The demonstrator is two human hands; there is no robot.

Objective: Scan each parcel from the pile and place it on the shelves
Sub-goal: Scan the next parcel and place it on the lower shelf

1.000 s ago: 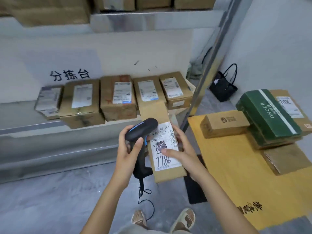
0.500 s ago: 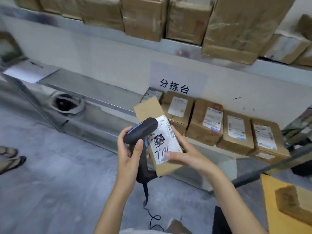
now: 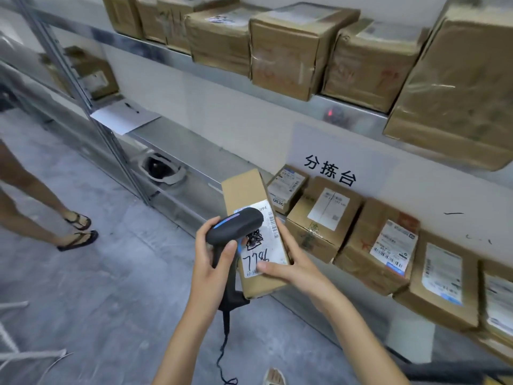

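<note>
shelving runs along the wall ahead: a lower shelf [image 3: 194, 162] whose left stretch is bare metal up to a sheet of paper [image 3: 125, 118], and an upper shelf [image 3: 347, 112] packed edge to edge with cardboard boxes [image 3: 283, 48]. on the lower shelf, a row of labelled boxes [image 3: 322, 218] starts just beside the held parcel and continues to the right. open grey floor [image 3: 97, 287] spreads to the left, where another person's legs [image 3: 33, 195] stand near the upright post [image 3: 91, 107]. both forearms reach forward from the bottom of the view, hands meeting in front of the shelf edge. left hand [image 3: 211, 268] is curled round the handle of a black scanner [image 3: 236, 226], whose head lies over the parcel's label; its cable [image 3: 224, 343] hangs down. right hand [image 3: 291, 270] grips the parcel [image 3: 249, 212] from the right side, thumb pressed on the label, fingers wrapped behind, holding it tilted in the air just short of the lower shelf.
</note>
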